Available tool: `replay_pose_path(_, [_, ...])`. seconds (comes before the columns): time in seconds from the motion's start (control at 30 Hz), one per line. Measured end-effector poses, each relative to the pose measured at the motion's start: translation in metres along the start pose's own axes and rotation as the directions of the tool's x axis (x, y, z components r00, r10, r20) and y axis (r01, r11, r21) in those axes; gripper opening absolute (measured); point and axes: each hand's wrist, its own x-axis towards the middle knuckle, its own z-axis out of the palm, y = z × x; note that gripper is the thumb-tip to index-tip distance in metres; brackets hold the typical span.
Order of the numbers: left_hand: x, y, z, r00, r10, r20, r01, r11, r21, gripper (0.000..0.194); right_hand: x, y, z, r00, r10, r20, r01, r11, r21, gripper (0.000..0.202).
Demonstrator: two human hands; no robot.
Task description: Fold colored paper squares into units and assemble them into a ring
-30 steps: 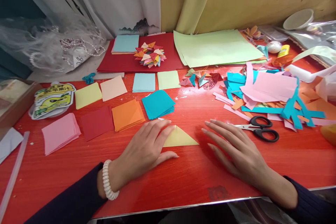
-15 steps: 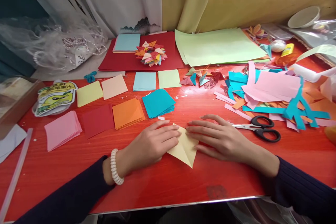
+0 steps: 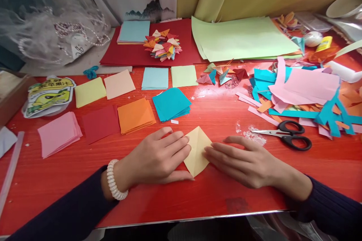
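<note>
A red wood-grain counter (image 3: 147, 203) fills most of the frame, its front edge crossing the bottom below both hands, with a broad band of surface between. Light green sheets (image 3: 243, 39) border the back, upper right of centre. A heap of paper scraps (image 3: 307, 86) takes up the right side; a strip of red surface runs between it and the teal paper stack (image 3: 171, 104) at centre. The left hand (image 3: 155, 160) lies open, fingertips on the paper's left edge and thumb by its lower corner; the right hand (image 3: 249, 163) is loosely open, fingertips on the right edge. Black-handled scissors (image 3: 285, 133) lie just beyond the right hand. Between the hands, below centre, sits the pale yellow paper (image 3: 197, 150), diamond-shaped, creased down the middle.
</note>
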Motion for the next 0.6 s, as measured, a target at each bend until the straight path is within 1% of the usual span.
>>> replay_pose_path(0.1, [-0.001,0.001,0.001,1.0,0.008,-0.007,-0.008,0.999,0.04,0.038,-0.001,0.001,0.002,0.997,0.082,0.008,-0.082,0.996,-0.031,0.016])
replay_pose_path(0.23, [0.0,0.005,0.002,1.0,0.015,-0.027,-0.012,0.996,0.085,0.024,0.005,-0.004,-0.002,0.998,0.067,0.015,-0.068,0.997,0.023,0.02])
replay_pose_path(0.33, [0.001,0.007,0.001,1.0,-0.015,-0.011,0.015,0.998,0.066,0.027,0.01,-0.007,-0.001,0.996,0.092,0.02,-0.093,0.989,0.115,0.024])
replay_pose_path(0.4, [0.001,0.008,0.0,0.999,-0.038,-0.005,0.038,0.997,0.063,0.033,0.01,-0.009,0.003,0.989,0.145,0.025,-0.147,0.972,0.183,0.022])
replay_pose_path(0.47, [0.002,0.009,0.0,0.999,-0.046,-0.013,0.047,0.996,0.075,0.034,0.01,-0.01,0.007,0.977,0.21,0.035,-0.212,0.948,0.237,0.018])
replay_pose_path(0.53, [0.002,0.01,0.001,0.999,-0.046,-0.011,0.047,0.996,0.075,0.032,0.009,-0.01,0.01,0.965,0.258,0.043,-0.26,0.93,0.258,0.015])
replay_pose_path(0.6, [0.002,0.01,0.001,0.998,-0.062,-0.007,0.062,0.996,0.065,0.032,0.008,-0.011,0.01,0.963,0.263,0.06,-0.269,0.926,0.263,0.015])
